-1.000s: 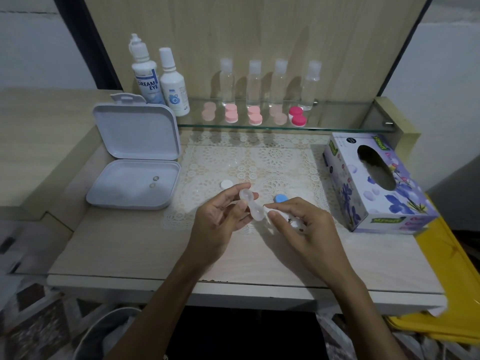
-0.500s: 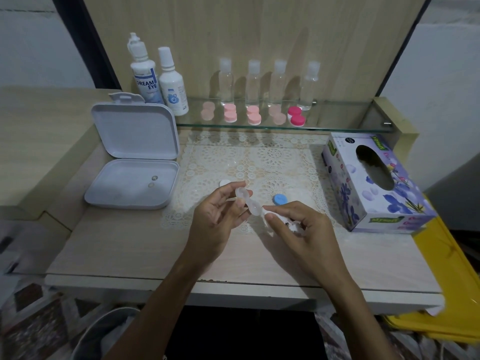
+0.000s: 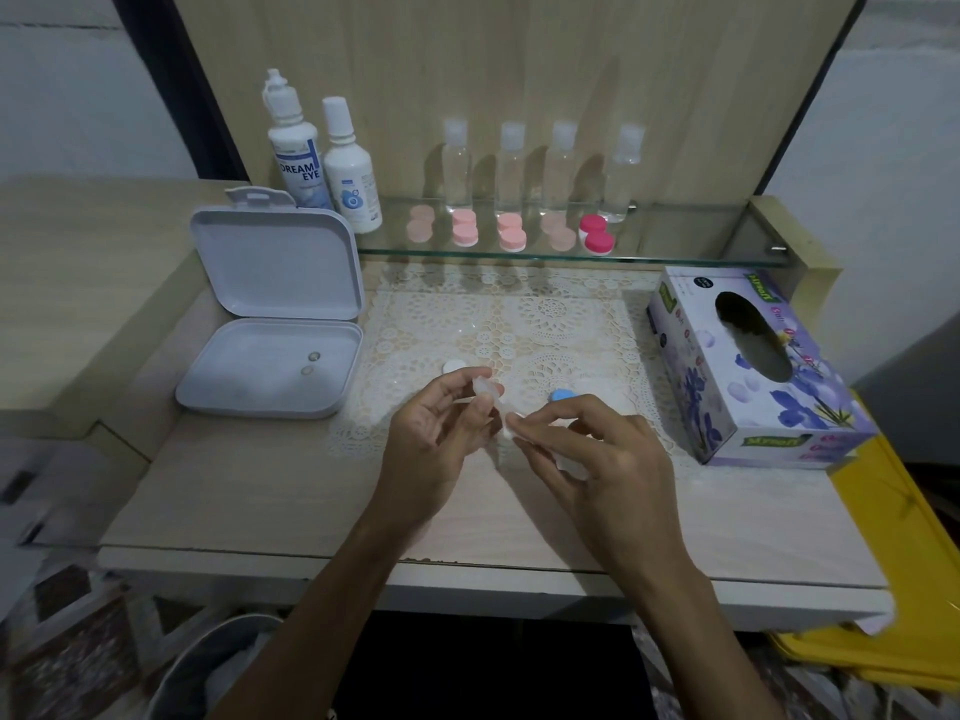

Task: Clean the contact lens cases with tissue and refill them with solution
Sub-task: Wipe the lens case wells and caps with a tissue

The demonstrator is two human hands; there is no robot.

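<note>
Both hands meet over the lace mat point(image 3: 545, 324), and between them sits the clear contact lens case point(image 3: 491, 400). The left hand point(image 3: 434, 433) pinches its upper-left well between thumb and fingertips; the right hand point(image 3: 597, 459) pinches a wad of white tissue point(image 3: 508, 431) against the case's lower-right well. So the case's long axis runs on a diagonal, from up and left by the left fingertips down and right toward the right thumb. Which face is turned upward is hard to read: the plastic is see-through and the fingers cover most of it. The tissue too is mostly buried in the right hand's curled fingers, only a small white tip showing.

Just beyond the left fingertips lies a white cap point(image 3: 454, 366); just beyond the right knuckles a blue cap point(image 3: 561, 395), its near edge hidden by the hand. Out past the right hand stands the tissue box point(image 3: 748, 366), opening up. Out past the left hand an open white hinged box point(image 3: 270, 366) holds two small round things, too small to name. Far beyond both hands, on the glass shelf point(image 3: 675, 252), two solution bottles point(image 3: 322, 163), four clear bottles point(image 3: 535, 168) and a row of pink cases point(image 3: 509, 233)
</note>
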